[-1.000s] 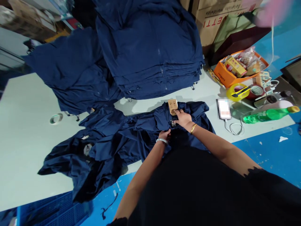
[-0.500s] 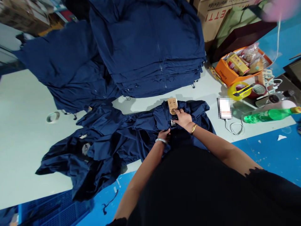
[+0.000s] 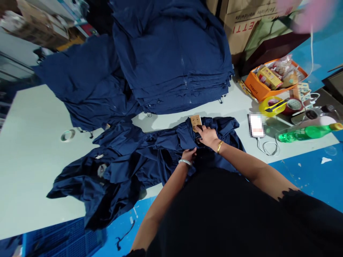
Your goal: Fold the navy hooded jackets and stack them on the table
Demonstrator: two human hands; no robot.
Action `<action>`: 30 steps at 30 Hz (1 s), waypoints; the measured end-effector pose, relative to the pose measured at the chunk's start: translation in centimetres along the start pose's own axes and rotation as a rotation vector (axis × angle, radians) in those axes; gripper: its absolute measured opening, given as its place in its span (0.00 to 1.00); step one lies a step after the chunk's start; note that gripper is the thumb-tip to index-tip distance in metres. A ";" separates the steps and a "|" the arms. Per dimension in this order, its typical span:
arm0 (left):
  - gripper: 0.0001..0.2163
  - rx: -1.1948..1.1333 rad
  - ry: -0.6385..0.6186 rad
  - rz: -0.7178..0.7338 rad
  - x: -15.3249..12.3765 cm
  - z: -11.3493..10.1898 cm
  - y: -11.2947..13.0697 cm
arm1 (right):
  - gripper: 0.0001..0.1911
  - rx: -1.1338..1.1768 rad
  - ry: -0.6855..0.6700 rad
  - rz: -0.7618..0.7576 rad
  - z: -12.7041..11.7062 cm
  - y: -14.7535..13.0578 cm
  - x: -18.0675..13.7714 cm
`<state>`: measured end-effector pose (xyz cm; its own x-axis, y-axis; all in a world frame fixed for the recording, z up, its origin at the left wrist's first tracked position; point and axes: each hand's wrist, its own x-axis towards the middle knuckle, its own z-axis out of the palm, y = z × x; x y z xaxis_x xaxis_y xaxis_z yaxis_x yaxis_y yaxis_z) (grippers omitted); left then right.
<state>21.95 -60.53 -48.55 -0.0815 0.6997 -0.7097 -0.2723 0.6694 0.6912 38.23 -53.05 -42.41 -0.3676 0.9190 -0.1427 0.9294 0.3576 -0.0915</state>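
The right hand (image 3: 208,137) partly hides the tan tag (image 3: 195,121).

Your smooth white tabletop (image 3: 29,160) is softly lit, shadowed beside stacked navy fabric jackets (image 3: 171,53) at twelve o'clock; a rounded pink shape (image 3: 314,16) blurs at two; a rectangular white screen (image 3: 256,125) is pixelated at three.

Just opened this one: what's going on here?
A person is handling a crumpled navy garment on a pale table. Their right hand has its fingers at a brown tag lying on the fabric, while the left hand is on the garment just below and to the left. Whether either hand is gripping is hard to tell. Beyond it is a stack of navy garments; off to the right are a green bottle and an orange box.
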 end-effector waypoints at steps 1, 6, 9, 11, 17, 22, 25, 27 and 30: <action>0.26 -0.003 -0.008 0.009 -0.3 0.1 0.2 | 0.42 -0.005 0.009 -0.009 -0.4 0.0 0.2; 0.27 -0.041 -0.043 0.063 -1.7 0.7 1.2 | 0.26 -0.009 0.096 -0.107 -1.9 0.2 1.0; 0.27 -0.075 -0.070 0.106 -2.6 1.0 1.9 | 0.21 0.016 0.186 -0.123 -2.5 0.1 1.6; 0.26 -0.104 -0.080 0.144 -3.0 1.2 2.5 | 0.23 0.030 0.247 -0.111 -2.7 0.1 1.9; 0.21 -0.188 0.008 0.232 -3.3 0.9 3.8 | 0.18 0.103 0.193 -0.123 -3.3 1.7 1.5; 0.13 -0.112 0.111 0.248 -4.1 -2.1 3.8 | 0.16 0.237 0.287 0.015 -3.5 6.5 -1.4; 0.13 0.021 0.199 0.293 -4.6 -3.9 3.9 | 0.16 0.231 0.313 0.078 -3.1 9.1 -2.8; 0.12 0.105 0.262 0.350 -5.0 -5.0 4.4 | 0.17 0.225 0.287 0.110 -2.6 10.1 -3.3; 0.11 0.479 0.366 0.604 -5.5 -6.7 5.3 | 0.19 0.233 0.264 0.109 -1.8 11.1 -3.8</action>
<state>14.55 -62.47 -41.88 -0.4098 0.9009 -0.1433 0.3457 0.2987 0.8895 49.98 -52.34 -41.14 -0.2175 0.9717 0.0927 0.9188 0.2358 -0.3164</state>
